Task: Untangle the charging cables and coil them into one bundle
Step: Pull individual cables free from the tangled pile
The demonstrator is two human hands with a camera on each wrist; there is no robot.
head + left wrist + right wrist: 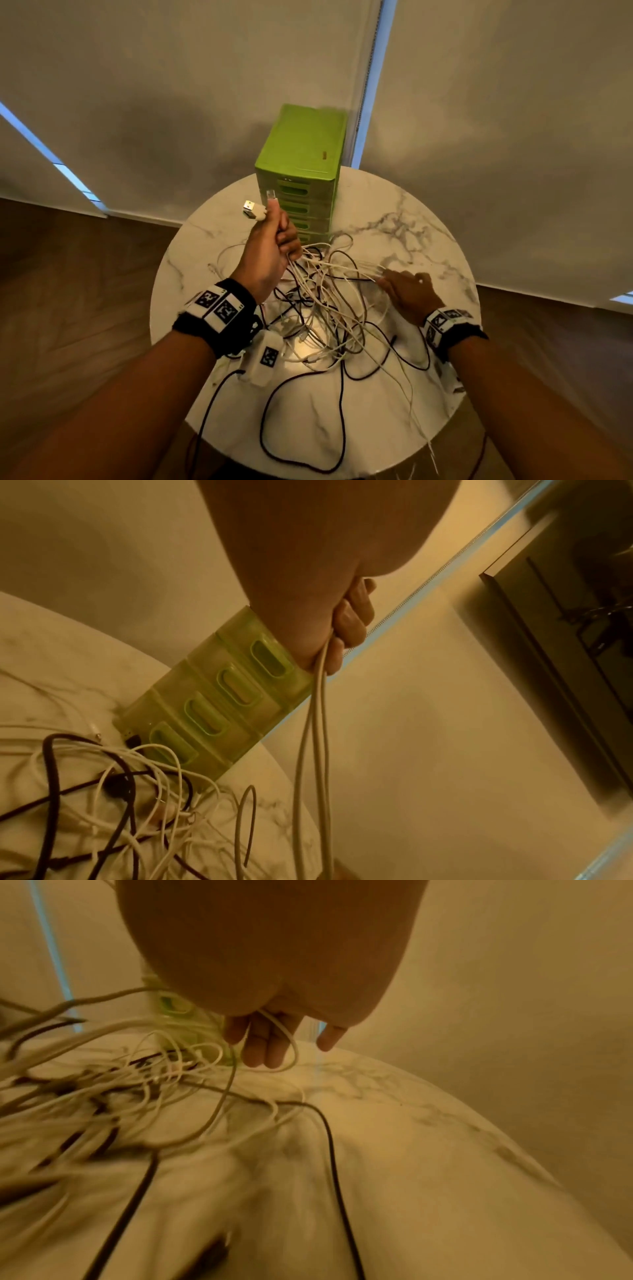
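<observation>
**A:** Cables lie knotted mid-surface, dark strands trailing off the near edge. What's the hazard?

**B:** Nearest, those hanging leads could snag or slide off if the heap is yanked.

**A:** And the hands?

**B:** Right hand, fingers straight, has pale strands running across its fingers; loops may slip free. Left hand is raised, its grip clenched round white leads, USB plugs poking out on top. Pulling harder likely tightens the knot.

**A:** Farther back?

**B:** The green drawer unit stands beside the tangle; dragged strands could catch on it.
</observation>
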